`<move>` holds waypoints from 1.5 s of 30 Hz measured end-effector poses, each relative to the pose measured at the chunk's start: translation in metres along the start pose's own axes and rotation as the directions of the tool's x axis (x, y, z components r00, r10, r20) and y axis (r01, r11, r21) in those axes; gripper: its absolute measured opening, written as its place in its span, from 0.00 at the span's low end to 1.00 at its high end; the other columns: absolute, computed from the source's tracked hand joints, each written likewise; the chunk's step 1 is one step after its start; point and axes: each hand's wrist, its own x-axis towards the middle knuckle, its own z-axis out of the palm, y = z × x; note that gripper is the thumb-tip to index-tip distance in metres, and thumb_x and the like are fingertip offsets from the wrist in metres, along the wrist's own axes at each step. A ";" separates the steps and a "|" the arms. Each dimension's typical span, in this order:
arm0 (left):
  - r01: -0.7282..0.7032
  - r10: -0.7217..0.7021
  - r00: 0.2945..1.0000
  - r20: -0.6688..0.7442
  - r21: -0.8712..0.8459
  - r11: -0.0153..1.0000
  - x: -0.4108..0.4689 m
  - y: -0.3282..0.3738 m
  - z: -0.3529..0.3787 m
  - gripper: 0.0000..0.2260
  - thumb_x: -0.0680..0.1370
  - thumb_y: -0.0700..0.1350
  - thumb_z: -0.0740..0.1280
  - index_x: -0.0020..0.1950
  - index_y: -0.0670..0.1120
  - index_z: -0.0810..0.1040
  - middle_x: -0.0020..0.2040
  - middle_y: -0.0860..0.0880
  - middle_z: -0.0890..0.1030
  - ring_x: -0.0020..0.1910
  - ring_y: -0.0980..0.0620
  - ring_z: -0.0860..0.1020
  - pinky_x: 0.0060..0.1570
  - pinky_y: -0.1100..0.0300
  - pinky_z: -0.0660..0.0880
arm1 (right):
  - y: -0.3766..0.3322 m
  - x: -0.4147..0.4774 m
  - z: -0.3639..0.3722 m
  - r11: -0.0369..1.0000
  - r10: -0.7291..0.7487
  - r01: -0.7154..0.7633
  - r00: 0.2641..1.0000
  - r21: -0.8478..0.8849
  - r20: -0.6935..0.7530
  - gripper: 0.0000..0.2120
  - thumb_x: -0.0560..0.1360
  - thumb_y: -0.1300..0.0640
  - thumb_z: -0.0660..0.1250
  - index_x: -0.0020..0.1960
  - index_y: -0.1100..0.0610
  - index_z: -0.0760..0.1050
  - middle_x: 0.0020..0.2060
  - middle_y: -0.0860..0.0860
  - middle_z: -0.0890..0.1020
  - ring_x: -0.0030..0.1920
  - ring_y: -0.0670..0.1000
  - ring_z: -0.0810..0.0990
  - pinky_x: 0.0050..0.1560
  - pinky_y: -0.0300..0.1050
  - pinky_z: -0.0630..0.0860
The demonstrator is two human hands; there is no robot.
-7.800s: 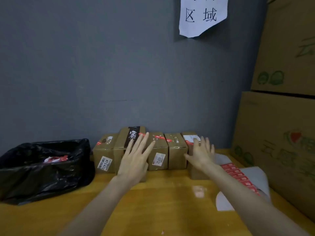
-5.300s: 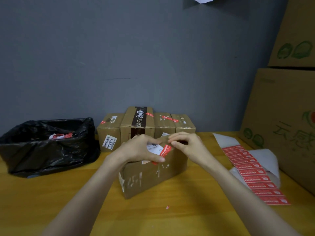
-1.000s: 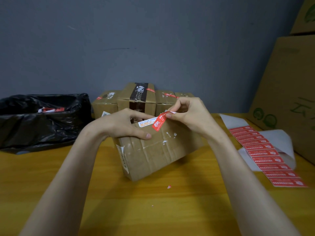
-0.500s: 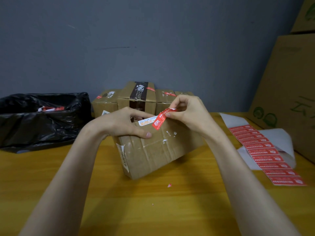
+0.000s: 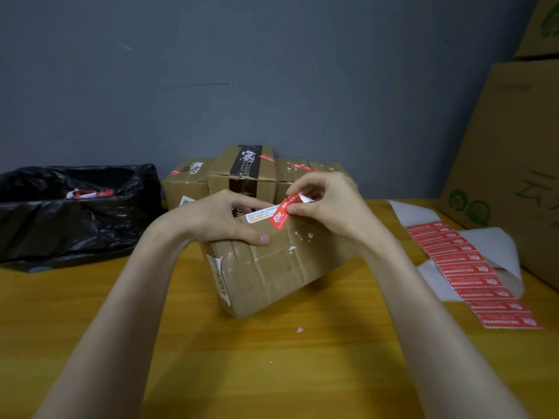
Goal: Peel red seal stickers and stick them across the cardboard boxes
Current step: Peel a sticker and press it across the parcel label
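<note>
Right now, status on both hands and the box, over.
Left hand grips cardboard box on table. Right hand pinches red seal sticker at box's top edge. Nothing blocking it.

on the yellow counter (image 5: 272, 373) a cardboard box (image 5: 272, 273) sat tilted, the left hand (image 5: 217, 219) gripping its top edge while the right hand (image 5: 329, 207) pinched a red seal sticker (image 5: 282, 214) at that edge. behind stood a row of small boxes (image 5: 242, 173) against the grey wall. a black bag (image 5: 75, 213) lay to the left, and a strip of red stickers (image 5: 472, 270) on white backing to the right beside large cartons (image 5: 514, 164).
</note>
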 end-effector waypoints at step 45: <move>0.002 0.000 0.999 -0.043 0.040 0.999 0.002 -0.006 -0.002 0.21 0.68 0.50 0.75 0.56 0.67 0.73 0.57 0.55 0.76 0.51 0.58 0.75 0.51 0.62 0.74 | 0.006 -0.004 -0.003 0.969 -0.040 0.016 0.995 0.246 0.092 0.09 0.67 0.69 0.73 0.33 0.58 0.76 0.36 0.50 0.79 0.44 0.45 0.79 0.45 0.42 0.76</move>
